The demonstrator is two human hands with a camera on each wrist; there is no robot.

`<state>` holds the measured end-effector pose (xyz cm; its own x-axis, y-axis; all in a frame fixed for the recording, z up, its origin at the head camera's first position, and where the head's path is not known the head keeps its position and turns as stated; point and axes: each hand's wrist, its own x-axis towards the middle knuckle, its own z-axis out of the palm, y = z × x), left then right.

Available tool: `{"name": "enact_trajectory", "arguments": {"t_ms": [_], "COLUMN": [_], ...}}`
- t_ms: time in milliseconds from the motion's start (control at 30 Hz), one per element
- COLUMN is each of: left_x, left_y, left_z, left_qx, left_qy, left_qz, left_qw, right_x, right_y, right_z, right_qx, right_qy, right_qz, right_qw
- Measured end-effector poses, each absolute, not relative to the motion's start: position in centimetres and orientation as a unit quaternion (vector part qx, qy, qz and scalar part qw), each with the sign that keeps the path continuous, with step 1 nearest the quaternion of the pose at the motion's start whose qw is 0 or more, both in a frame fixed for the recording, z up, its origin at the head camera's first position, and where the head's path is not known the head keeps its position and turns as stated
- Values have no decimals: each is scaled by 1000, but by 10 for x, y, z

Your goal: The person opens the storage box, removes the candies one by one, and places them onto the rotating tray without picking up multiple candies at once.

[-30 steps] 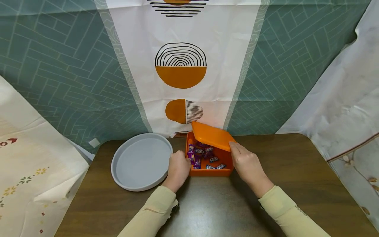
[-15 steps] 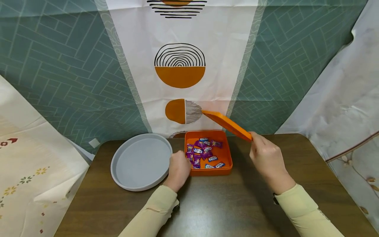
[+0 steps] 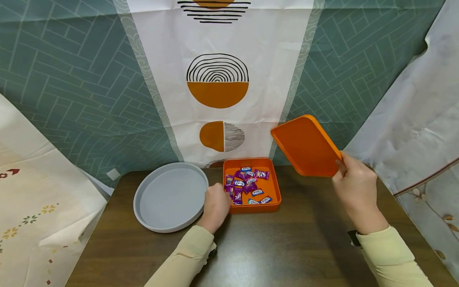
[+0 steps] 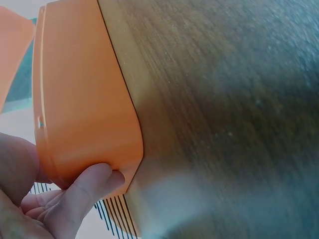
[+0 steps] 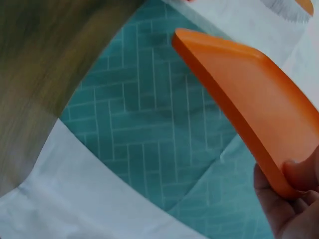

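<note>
An orange box point(image 3: 255, 209) stands at the back middle of the table, with several wrapped candies point(image 3: 250, 181) in purple and in blue-and-white inside it. My left hand point(image 3: 216, 205) holds the box by its front left corner; in the left wrist view its fingers press the orange side wall point(image 4: 84, 89). Up to the right of the box, my right hand point(image 3: 356, 187) pinches the orange lid point(image 3: 308, 147) at one corner. The lid is tilted in the air, its inner side toward me. In the right wrist view the thumb lies over the lid's rim point(image 5: 224, 107).
A round grey tray point(image 3: 170, 197) lies left of the box on the brown wooden table point(image 3: 272, 247). Behind the table hangs a green and white patterned cloth point(image 3: 143, 99). Pale cloths hang at both sides.
The lid came off the box, and my right hand carried it up and to the right, turning its inner side into view. My left hand stayed at the box corner.
</note>
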<state>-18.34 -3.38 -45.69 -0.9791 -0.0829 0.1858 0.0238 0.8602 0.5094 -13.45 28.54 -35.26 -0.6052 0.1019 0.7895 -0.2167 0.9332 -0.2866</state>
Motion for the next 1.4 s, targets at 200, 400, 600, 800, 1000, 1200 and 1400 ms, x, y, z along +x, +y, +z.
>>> {"name": "enact_trajectory", "arguments": {"t_ms": [200,400,600,800,1000,1200,1400], "left_x": [-184,-185,-185,-184,-185,-185,-186], "left_y": [-33,-32,-32,-31,-32,-32,-33], "left_z": [-457,-458,-457,-457,-457,-457,-458], "left_qx": [17,19,24,26,15,11,17], "left_qy": [-961,-963,-962,-962,-961,-964,-964], "left_qz": [-259,-257,-260,-262,-262,-248,-248], "left_qw": [94,79,79,74,84,94,93], "right_x": [-131,-133,-136,-142,-147,-152,-157], "right_y": [307,332,344,357,366,372,373], "right_z": [-341,-341,-349,-362,-378,-389,-402], "right_qx": [-110,-175,-177,-167,-157,-154,-167], "right_qy": [-906,-921,-934,-943,-946,-949,-951], "right_qz": [254,291,279,269,277,273,259], "right_qw": [320,190,136,106,68,45,36]}}
